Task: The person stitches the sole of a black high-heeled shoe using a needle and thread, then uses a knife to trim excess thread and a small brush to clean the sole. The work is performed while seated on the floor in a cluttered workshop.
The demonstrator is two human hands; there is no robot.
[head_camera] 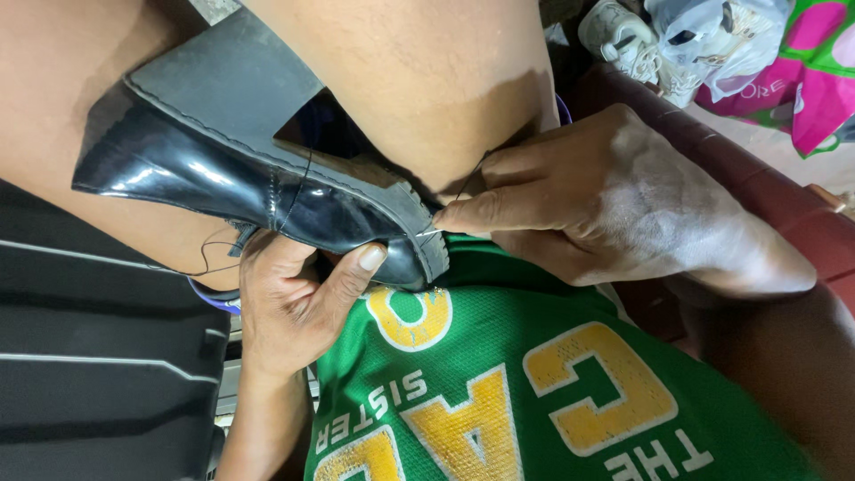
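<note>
While the left hand [294, 298] grips a glossy black shoe [267, 174] wedged between the knees, the right hand [614, 205] pinches a needle [429, 232] with dark thread [470, 178] at the heel seam, stitching seemingly partway, and white and pink plastic bags [757, 53] sit top right.

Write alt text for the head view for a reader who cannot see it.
A person's left hand steadies a glossy black shoe wedged between bare knees, while the right hand pinches a thin needle and dark thread at the sole's heel edge. A green jersey fills the foreground.
</note>
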